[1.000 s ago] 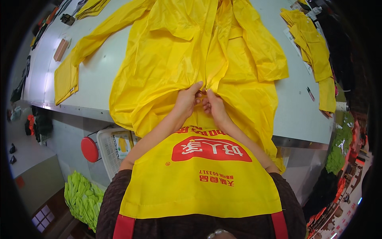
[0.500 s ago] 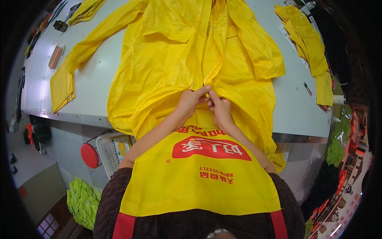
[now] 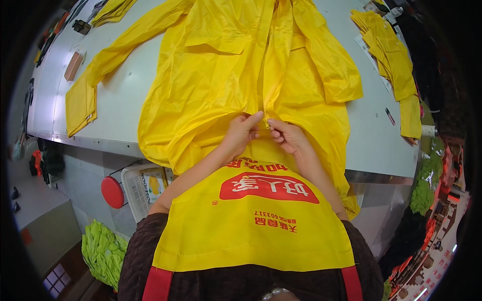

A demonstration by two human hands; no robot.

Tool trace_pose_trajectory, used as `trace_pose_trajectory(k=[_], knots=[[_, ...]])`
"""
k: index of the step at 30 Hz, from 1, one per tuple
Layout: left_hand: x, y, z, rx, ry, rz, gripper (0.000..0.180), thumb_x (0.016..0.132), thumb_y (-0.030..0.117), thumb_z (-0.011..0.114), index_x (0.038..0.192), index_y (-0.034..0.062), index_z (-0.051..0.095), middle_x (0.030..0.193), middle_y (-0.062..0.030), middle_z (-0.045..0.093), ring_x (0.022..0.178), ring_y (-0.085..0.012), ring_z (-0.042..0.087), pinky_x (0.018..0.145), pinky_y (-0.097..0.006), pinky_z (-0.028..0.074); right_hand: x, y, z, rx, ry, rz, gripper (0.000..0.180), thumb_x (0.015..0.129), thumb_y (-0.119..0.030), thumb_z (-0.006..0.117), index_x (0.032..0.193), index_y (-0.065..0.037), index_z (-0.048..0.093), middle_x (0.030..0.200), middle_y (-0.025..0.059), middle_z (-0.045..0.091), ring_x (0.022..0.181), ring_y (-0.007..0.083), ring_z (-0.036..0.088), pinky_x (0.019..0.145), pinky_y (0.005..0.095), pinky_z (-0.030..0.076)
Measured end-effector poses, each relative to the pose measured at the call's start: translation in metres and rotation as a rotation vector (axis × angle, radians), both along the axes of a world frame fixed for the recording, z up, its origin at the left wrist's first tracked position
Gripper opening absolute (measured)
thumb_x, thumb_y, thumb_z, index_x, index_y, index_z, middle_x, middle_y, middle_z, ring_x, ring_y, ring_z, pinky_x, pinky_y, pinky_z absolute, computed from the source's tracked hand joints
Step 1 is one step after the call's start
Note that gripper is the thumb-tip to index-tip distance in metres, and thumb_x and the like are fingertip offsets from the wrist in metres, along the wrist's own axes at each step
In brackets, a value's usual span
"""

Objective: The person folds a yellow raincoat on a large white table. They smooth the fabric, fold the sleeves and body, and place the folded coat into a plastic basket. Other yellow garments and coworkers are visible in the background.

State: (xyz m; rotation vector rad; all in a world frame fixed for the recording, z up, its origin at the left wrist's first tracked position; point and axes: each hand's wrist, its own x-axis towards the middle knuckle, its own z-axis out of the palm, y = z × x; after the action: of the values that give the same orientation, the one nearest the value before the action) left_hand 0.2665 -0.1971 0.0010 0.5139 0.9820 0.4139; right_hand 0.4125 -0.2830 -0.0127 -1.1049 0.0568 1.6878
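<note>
A yellow raincoat [image 3: 206, 75] lies front up on the table, its lower hem hanging over the near edge. Down its middle runs a front zipper [image 3: 266, 95], whose lower end sits between my hands. My left hand [image 3: 242, 133] pinches the left front edge of the raincoat between thumb and forefinger. Just to its right, my right hand [image 3: 291, 136] has thumb and forefinger closed on the zipper's lower end on the other front edge; its other fingers curl loosely. The tiny zipper parts under the fingertips are too small to make out.
The pale table [image 3: 120, 113] carries a stack of folded yellow garments [image 3: 384, 55] at right, a pen [image 3: 390, 116], a brownish block [image 3: 74, 65] and a small black object [image 3: 81, 26] at left. Below stand a white basket [image 3: 134, 193] and a red round stool [image 3: 112, 193].
My hands have moved slightly apart, the right one shifting right and down with the zipper end. The two front edges at the bottom have separated a little.
</note>
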Motion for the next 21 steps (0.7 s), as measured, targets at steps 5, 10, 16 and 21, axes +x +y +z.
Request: trace_pose_trajectory(k=[5, 10, 16, 21], knots=[[-0.018, 0.017, 0.003, -0.154, -0.068, 0.263, 0.018, 0.081, 0.024, 0.066, 0.085, 0.0099, 0.056, 0.069, 0.0027, 0.054, 0.053, -0.0076, 0.048, 0.047, -0.019, 0.042, -0.009, 0.008, 0.004, 0.064, -0.028, -0.153, 0.009, 0.079, -0.010, 0.066, 0.083, -0.006, 0.059, 0.069, -0.0017, 0.055, 0.055, 0.0050, 0.046, 0.044, 0.0156, 0.033], [-0.021, 0.021, -0.009, -0.189, -0.122, 0.115, 0.014, 0.081, 0.021, 0.067, 0.083, 0.0111, 0.057, 0.069, 0.0031, 0.056, 0.059, -0.0058, 0.052, 0.048, -0.018, 0.044, -0.033, 0.022, -0.002, 0.115, -0.021, -0.261, 0.009, 0.081, -0.009, 0.064, 0.088, -0.004, 0.062, 0.079, 0.0020, 0.061, 0.069, 0.0078, 0.057, 0.062, 0.0173, 0.049], [-0.023, 0.019, -0.016, -0.240, -0.197, 0.105, 0.011, 0.083, 0.018, 0.064, 0.086, 0.0099, 0.057, 0.074, 0.0007, 0.060, 0.065, -0.0070, 0.056, 0.054, -0.018, 0.047, -0.047, 0.022, 0.001, 0.103, -0.070, -0.308, 0.010, 0.081, -0.010, 0.063, 0.091, -0.006, 0.062, 0.085, 0.0017, 0.063, 0.074, 0.0089, 0.058, 0.062, 0.0188, 0.049], [-0.016, 0.012, -0.013, -0.274, -0.217, 0.192, 0.011, 0.084, 0.014, 0.062, 0.088, 0.0058, 0.056, 0.075, -0.0033, 0.061, 0.067, -0.0099, 0.058, 0.058, -0.020, 0.050, -0.046, 0.018, -0.006, 0.122, -0.071, -0.270, 0.011, 0.083, -0.010, 0.062, 0.092, -0.004, 0.061, 0.083, 0.0022, 0.062, 0.072, 0.0088, 0.055, 0.060, 0.0198, 0.045]])
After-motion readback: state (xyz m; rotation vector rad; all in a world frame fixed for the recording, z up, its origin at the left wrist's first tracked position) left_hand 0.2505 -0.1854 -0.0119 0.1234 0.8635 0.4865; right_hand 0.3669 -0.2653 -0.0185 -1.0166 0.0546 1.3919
